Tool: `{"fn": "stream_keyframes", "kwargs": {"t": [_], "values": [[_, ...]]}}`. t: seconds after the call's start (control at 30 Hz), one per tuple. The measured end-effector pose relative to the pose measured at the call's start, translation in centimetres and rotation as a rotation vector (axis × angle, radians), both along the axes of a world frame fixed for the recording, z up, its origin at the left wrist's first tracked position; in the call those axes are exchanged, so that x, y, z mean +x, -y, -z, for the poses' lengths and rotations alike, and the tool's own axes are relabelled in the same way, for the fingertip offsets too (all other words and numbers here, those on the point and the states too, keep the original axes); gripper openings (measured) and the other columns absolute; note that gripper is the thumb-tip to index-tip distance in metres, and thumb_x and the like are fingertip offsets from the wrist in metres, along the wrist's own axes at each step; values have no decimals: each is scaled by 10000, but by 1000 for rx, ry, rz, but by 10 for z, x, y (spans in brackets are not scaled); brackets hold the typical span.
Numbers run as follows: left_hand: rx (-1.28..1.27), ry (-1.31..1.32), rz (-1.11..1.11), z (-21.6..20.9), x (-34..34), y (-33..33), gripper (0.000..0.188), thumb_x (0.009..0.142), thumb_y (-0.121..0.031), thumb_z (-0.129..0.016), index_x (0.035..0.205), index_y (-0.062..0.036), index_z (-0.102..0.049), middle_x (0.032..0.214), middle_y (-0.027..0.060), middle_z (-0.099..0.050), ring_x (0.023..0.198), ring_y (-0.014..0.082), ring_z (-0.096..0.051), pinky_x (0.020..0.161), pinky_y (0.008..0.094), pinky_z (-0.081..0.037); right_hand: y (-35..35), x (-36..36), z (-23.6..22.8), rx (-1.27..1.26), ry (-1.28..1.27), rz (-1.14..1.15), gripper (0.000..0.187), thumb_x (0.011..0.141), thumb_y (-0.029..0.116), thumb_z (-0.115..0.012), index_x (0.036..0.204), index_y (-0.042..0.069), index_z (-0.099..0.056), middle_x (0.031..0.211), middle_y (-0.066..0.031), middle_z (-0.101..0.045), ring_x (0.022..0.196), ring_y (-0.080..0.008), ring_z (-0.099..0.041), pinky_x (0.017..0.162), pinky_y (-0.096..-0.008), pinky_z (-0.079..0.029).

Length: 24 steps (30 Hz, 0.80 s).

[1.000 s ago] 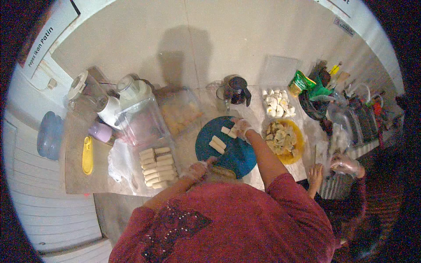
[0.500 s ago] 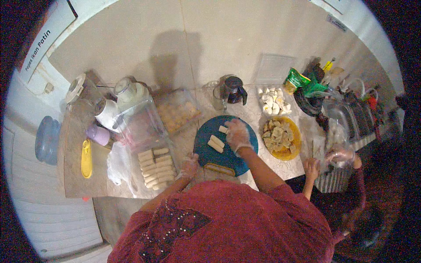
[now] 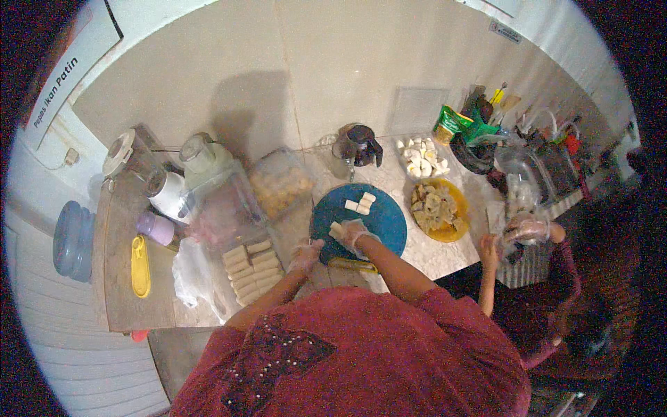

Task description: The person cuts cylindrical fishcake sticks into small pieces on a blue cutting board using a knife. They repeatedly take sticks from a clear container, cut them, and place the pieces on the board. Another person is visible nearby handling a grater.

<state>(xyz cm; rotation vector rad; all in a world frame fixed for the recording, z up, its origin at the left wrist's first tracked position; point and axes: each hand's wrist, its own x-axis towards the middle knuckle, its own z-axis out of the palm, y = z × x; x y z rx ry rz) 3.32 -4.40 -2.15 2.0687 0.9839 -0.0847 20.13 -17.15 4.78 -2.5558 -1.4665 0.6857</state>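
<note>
A round blue board (image 3: 389, 222) lies in front of me with several short, pale cut pieces (image 3: 360, 203) on its far half. My right hand (image 3: 353, 238), in a clear glove, is closed on a pale roll (image 3: 337, 229) at the board's near left. My left hand (image 3: 304, 257), also gloved, is closed at the left edge of the board. Something thin seems to stick up from its fingers, too small to make out. Left of that hand, several whole pale rolls (image 3: 250, 271) lie side by side in rows.
Right of the board are a yellow bowl (image 3: 460, 226) of greyish pieces and a box of white chunks (image 3: 422, 160). A dark-handled jug (image 3: 363, 146) stands behind it. Clear boxes (image 3: 281, 184), a white bag (image 3: 194, 278) and a yellow peeler-like tool (image 3: 140, 267) sit left. Another person's gloved hand (image 3: 529, 228) works at right.
My right hand has moved toward me and left, now gripping a roll. The pieces at the far side lie grouped in short lengths. My view has shifted slightly.
</note>
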Motion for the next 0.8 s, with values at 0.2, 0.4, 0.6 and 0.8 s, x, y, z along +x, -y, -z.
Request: {"fn": "stream_keyframes", "kwargs": {"t": [0.2,0.4,0.6,0.8], "values": [[-416,270,-24,-55,11,9,571,918,-536,-667,1188,-34,-712,1110,113,-740,977,254,-685,866,431,-529,18,-25,-13,370,-218,-116,311,991,306,-593,1232,112,-621,1083,-176,-690,987,-310,-688,806,-414,-561],[-390,309,107,2,34,-8,485,912,-493,-695,1089,-44,-742,977,60,-754,863,183,-688,769,375,-544,20,-33,-7,406,-581,116,343,1008,365,-552,1173,91,-675,1059,-124,-685,929,-251,-645,818,-392,-543],[-166,282,247,9,48,-10,605,879,-575,-698,1134,-26,-714,972,119,-743,874,238,-703,805,405,-542,36,-45,-31,323,-587,232,362,887,321,-673,1157,82,-703,1006,-120,-724,928,-269,-683,815,-406,-544],[-160,210,365,-33,39,-5,653,845,-630,-718,1105,-31,-712,971,127,-738,901,258,-703,826,425,-538,41,-55,-38,417,-790,384,252,832,246,-749,999,59,-722,952,-88,-729,845,-218,-691,761,-384,-550]]}}
